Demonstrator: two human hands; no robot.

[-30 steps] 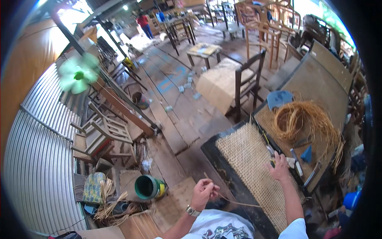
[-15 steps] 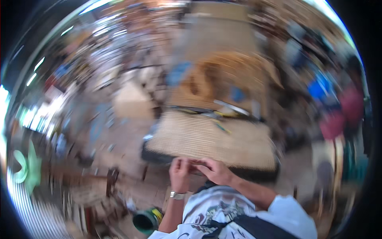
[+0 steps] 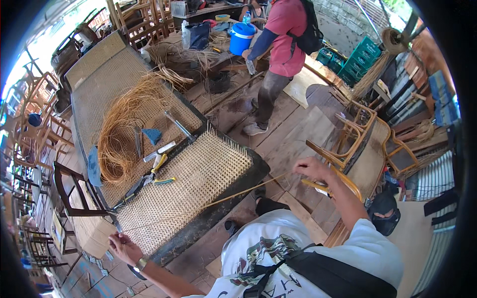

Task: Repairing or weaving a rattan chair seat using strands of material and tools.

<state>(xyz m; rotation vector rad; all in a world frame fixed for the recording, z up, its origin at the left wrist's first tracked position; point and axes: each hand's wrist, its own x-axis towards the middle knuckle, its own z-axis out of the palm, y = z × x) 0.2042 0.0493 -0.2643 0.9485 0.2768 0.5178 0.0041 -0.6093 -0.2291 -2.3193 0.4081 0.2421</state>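
In front of me is a bench bearing a woven cane panel [image 3: 191, 186], with loose strand ends bristling along its far right edge. A long, thin cane strand [image 3: 238, 196] runs slantwise across the panel and past its near edge. Its right end is pinched in the fingers of my right hand [image 3: 314, 169], held out to the right of the bench. My left hand [image 3: 125, 249] is at the panel's left corner, its fingers bent together around the strand's other end. Beyond the panel lie yellow-handled pliers [image 3: 158, 164], a hammer [image 3: 180, 127] and a blue triangular piece [image 3: 152, 135].
A loose coil of brown cane strands [image 3: 110, 144] rests farther up the bench. A person in a pink shirt [image 3: 289, 30] stands beyond, near a blue bucket [image 3: 242, 38]. A dark chair frame [image 3: 69, 191] stands at left; cane-seated chairs [image 3: 370, 149] lie at right.
My view has swung toward the right. My hands, close together before, are now far apart, with the cane strand stretched between them.
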